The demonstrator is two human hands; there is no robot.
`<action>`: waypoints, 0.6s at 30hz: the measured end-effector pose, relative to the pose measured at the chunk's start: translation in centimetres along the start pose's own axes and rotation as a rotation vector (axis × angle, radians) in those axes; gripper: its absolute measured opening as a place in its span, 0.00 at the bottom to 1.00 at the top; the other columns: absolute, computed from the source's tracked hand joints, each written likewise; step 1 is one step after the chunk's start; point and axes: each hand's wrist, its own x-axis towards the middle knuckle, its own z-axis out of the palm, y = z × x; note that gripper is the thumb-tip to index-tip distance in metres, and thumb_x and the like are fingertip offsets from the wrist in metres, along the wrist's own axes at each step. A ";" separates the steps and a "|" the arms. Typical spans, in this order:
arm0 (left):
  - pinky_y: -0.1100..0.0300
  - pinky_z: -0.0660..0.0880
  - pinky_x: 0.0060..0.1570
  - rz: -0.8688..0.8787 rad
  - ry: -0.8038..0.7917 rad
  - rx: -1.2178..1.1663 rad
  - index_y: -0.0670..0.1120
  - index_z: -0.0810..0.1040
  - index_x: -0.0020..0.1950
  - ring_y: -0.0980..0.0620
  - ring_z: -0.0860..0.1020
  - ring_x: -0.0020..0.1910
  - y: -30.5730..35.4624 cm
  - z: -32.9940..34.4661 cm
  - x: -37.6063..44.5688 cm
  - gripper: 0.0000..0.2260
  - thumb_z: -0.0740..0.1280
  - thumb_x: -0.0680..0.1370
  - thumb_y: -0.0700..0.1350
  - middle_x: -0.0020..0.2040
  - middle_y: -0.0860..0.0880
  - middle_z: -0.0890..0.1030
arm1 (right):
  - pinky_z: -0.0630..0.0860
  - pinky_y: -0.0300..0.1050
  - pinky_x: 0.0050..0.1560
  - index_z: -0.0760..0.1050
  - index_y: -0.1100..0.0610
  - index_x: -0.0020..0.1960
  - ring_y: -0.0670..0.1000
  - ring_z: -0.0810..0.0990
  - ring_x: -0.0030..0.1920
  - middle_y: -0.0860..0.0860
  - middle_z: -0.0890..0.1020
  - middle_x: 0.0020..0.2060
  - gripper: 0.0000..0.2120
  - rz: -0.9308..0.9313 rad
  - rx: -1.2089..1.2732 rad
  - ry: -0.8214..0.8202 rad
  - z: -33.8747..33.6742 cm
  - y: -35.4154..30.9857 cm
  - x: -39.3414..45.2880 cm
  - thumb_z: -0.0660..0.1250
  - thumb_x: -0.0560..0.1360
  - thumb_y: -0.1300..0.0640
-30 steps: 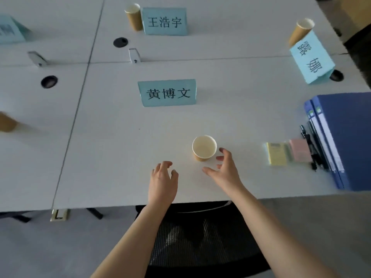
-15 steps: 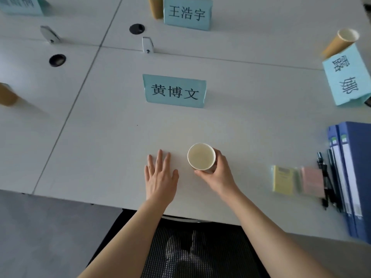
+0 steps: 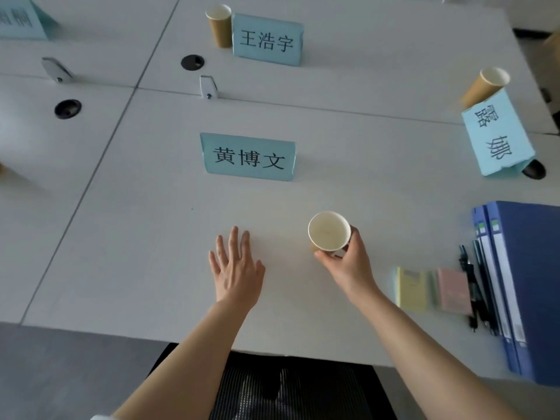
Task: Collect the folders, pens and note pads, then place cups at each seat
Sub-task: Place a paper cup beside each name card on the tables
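The right hand (image 3: 351, 268) has its fingers (image 3: 354, 234) and thumb curled round the cup (image 3: 328, 233), gripping it near the rim; whether its base touches the desk (image 3: 136, 237) cannot be told. The cup is upright, mouth open, in front of the card (image 3: 248, 157) and slightly to its right. The left hand (image 3: 238, 271) lies flat on the desk left of the cup, fingers straight and spread, holding nothing. Right of the cup lie a yellow pad (image 3: 412, 289) and a pink pad (image 3: 453, 291), then black pens (image 3: 472, 286), then blue folders (image 3: 527, 283) at the desk's edge. Beyond the card, a far cup (image 3: 218, 25) stands beside another card (image 3: 267, 40).
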 end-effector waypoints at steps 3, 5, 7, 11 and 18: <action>0.44 0.41 0.76 -0.005 0.042 -0.056 0.46 0.44 0.80 0.42 0.39 0.79 1.4 -0.5 2.8 0.31 0.54 0.82 0.51 0.81 0.48 0.41 | 0.74 0.52 0.59 0.69 0.56 0.64 0.55 0.76 0.58 0.55 0.77 0.57 0.31 -0.014 -0.040 0.048 -0.5 -1.2 3.2 0.77 0.65 0.58; 0.46 0.40 0.77 -0.011 0.075 -0.079 0.45 0.44 0.80 0.43 0.39 0.79 2.0 -0.6 4.3 0.31 0.55 0.82 0.50 0.81 0.47 0.42 | 0.73 0.49 0.59 0.68 0.58 0.65 0.55 0.76 0.59 0.56 0.76 0.58 0.32 -0.035 -0.047 0.053 -0.3 -2.3 5.4 0.77 0.65 0.58; 0.47 0.40 0.77 -0.023 0.101 -0.084 0.44 0.44 0.80 0.43 0.40 0.79 2.4 -0.3 5.8 0.31 0.55 0.82 0.51 0.81 0.46 0.44 | 0.72 0.48 0.59 0.67 0.57 0.66 0.54 0.75 0.59 0.55 0.76 0.59 0.32 -0.047 -0.040 0.048 0.2 -3.3 7.6 0.77 0.66 0.57; 0.47 0.37 0.76 -0.016 0.105 -0.052 0.43 0.43 0.80 0.44 0.39 0.79 2.2 0.6 7.4 0.32 0.51 0.82 0.55 0.81 0.49 0.42 | 0.72 0.45 0.58 0.67 0.56 0.65 0.53 0.75 0.59 0.54 0.76 0.59 0.31 -0.103 -0.025 0.080 1.5 -5.0 11.0 0.76 0.67 0.53; 0.47 0.39 0.77 0.013 0.169 0.057 0.44 0.44 0.80 0.45 0.40 0.79 1.6 2.2 7.4 0.34 0.44 0.78 0.60 0.81 0.49 0.45 | 0.72 0.45 0.58 0.67 0.56 0.65 0.53 0.75 0.59 0.54 0.75 0.60 0.32 -0.147 -0.018 0.075 3.2 -6.4 15.3 0.76 0.66 0.53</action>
